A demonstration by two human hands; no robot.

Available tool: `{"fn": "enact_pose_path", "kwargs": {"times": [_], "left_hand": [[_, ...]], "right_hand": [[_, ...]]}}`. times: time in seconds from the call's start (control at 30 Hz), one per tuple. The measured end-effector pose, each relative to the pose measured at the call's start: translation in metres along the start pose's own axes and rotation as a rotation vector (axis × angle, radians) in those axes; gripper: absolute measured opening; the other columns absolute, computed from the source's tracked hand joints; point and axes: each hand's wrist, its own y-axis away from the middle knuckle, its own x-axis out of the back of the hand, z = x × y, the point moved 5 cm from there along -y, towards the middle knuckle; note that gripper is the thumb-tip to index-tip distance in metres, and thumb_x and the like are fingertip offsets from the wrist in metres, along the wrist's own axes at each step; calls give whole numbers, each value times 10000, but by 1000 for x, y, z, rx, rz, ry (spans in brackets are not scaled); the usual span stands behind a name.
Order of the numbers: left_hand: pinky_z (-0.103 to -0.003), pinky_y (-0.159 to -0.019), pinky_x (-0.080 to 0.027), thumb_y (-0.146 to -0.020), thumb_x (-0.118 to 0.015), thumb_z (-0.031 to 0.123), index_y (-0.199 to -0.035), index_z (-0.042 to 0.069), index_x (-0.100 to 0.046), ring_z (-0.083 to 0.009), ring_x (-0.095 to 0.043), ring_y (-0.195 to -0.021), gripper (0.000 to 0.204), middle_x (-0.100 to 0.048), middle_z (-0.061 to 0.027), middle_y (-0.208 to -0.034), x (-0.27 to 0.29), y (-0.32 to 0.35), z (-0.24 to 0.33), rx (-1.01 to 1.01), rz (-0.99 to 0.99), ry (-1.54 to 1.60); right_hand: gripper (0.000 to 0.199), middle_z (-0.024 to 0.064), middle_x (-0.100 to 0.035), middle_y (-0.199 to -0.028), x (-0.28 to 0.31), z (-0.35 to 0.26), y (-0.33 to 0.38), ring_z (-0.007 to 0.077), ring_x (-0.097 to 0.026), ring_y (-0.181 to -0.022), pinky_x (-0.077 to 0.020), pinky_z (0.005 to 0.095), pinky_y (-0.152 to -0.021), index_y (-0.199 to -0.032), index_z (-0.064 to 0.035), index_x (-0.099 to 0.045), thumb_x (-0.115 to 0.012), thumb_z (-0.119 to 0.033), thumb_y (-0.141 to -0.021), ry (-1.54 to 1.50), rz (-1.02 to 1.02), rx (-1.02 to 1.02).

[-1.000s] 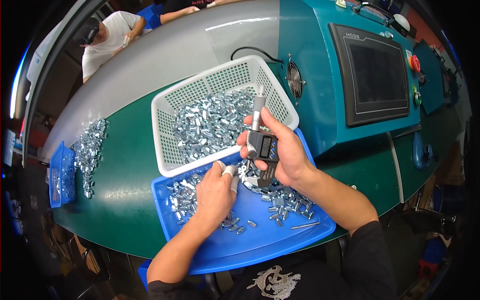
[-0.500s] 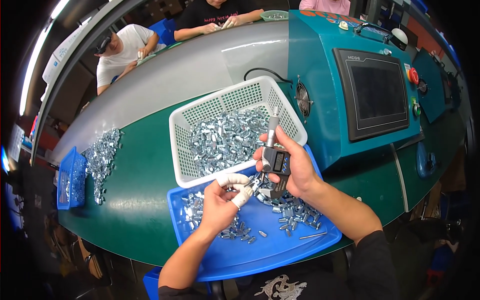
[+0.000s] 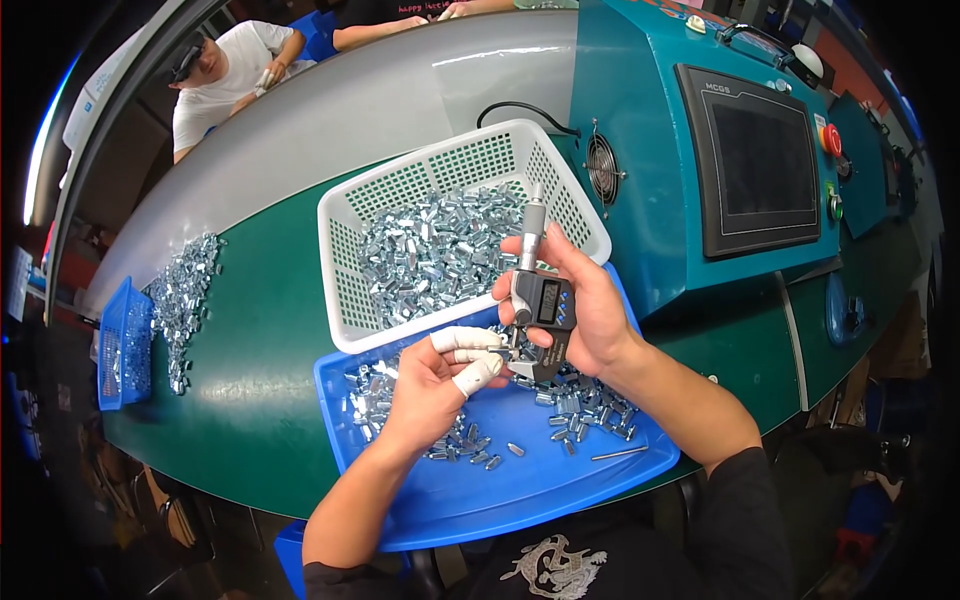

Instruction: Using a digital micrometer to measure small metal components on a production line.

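Right hand (image 3: 590, 310): we see it wrapped closed around a digital micrometer (image 3: 537, 312), thumb on the grey body beside the small display.
Micrometer axis: long axis near upright in the view — thimble pointing away from us over the basket, measuring jaws at the lower end, toward the left hand.
Left hand (image 3: 435, 375): fingers in white finger cots (image 3: 470, 378), tips pinched together right at the jaws; we judge a small metal part is held there, but it is too small to make out.
Relation that matters: the pinch lies just left of and below the micrometer's jaws, touching or nearly so — the left hand is the nearer one to the loose parts below.
Blue tray (image 3: 560, 485): directly under both hands, holding scattered small silver parts (image 3: 575, 410) and one thin rod (image 3: 620, 453) near its right edge.
White mesh basket (image 3: 345, 290): just beyond the tray, its near edge overlapping the tray's rim, heaped with the same silver parts.
Green table (image 3: 250, 330): a loose pile of parts far left, beside a small blue basket (image 3: 118, 345).
Teal machine (image 3: 650, 200): to the right, with a dark screen.
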Motion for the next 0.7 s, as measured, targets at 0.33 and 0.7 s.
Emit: {"fn": "enact_pose_path", "kwargs": {"times": [0.33,0.7], "left_hand": [[-299,-739,-567,-861,-610,4,-1063,-25,-588,-177,-656,-862,205,-654,-97,-944,-2,1,0,21,3,-1],[-314,-738,-561,-859,-618,26,-1074,-13,-593,-187,-655,-865,220,-655,-96,-941,-2,0,1,56,8,28]], "right_hand": [[363,120,-618,-860,0,1,0,151,-632,-704,-410,204,-394,-1094,-85,-485,-363,-411,-993,66,-10,40],[354,121,-629,-857,0,-2,1,145,-636,-683,-403,201,-389,-1070,-90,-482,-382,-419,-986,73,28,34]]}}
